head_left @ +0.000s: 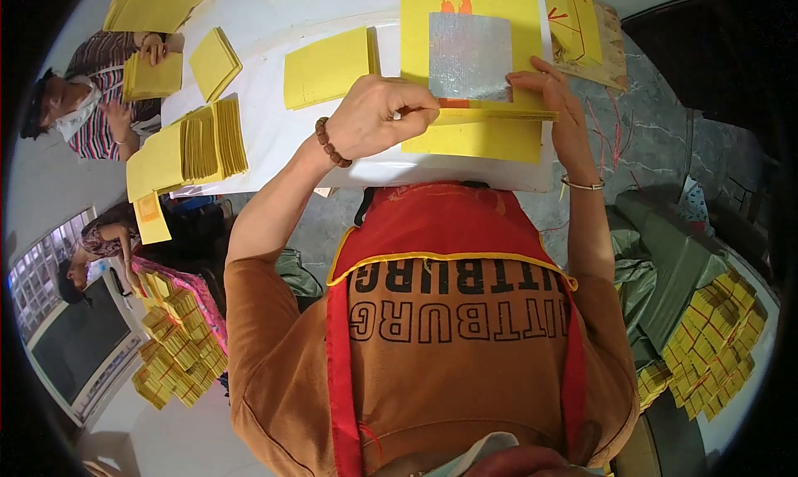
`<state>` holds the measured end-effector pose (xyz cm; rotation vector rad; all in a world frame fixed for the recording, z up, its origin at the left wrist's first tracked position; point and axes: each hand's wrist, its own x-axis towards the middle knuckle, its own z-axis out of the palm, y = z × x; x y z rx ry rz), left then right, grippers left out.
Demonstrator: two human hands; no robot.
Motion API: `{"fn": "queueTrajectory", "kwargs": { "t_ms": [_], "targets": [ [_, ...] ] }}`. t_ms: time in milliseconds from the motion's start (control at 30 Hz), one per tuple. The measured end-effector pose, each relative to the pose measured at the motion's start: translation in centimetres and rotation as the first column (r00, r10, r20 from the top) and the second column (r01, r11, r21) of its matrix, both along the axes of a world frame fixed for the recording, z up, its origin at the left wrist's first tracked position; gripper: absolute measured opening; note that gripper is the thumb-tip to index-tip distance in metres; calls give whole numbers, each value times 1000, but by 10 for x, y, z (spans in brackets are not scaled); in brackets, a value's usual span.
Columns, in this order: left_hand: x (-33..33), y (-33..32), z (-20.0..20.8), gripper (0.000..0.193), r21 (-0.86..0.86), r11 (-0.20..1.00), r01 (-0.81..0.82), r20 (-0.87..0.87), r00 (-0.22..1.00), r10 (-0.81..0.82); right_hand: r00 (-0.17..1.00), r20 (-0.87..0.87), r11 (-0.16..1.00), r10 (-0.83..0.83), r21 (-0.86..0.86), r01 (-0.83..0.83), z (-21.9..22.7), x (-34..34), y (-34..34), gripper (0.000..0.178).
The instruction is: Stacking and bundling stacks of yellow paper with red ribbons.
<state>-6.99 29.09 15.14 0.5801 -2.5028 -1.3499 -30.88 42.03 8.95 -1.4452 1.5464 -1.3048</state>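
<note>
Yellow sheets of paper (470, 142) lie in front of me on a white table, with a silver foil square (470, 57) and orange marks on top. Across them, near the front, stands a narrow raised edge of folded yellow paper (499, 115). My left hand (382, 114), a beaded bracelet on its wrist, pinches the left end of that edge. At its right end is my right hand (559, 107), fingers curved over the paper and reaching toward the foil's corner. Part of its grip is hidden.
Left of the sheets lies a yellow paper stack (328, 68); more stacks (212, 140) line the table's left side. A person (100, 103) there handles yellow paper; another person (104, 236) is lower left. Tied yellow bundles (715, 340) are piled at right beside green sheeting (665, 244).
</note>
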Motion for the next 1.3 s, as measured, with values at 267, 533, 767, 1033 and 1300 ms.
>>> {"fn": "queueTrajectory", "kwargs": {
  "t_ms": [267,533,767,1033,1300],
  "targets": [
    [-1,-12,-4,14,188,982,11,75,997,-26,999,33,1000,2,18,-3,-3,-3,3,55],
    [-4,-23,-2,15,357,933,38,125,988,-88,999,31,999,31,38,-32,-14,-8,5,79],
    [-10,-31,1,15,389,916,99,148,975,-169,998,64,999,19,32,-21,-4,-10,2,61],
    [3,-36,0,36,74,945,318,-104,945,-310,971,-237,995,-16,-104,-9,-5,-3,-1,20],
    [1,-17,-7,42,-738,675,10,-6,1000,-22,992,-117,975,-39,-221,12,6,-1,-3,16]
  ]
}}
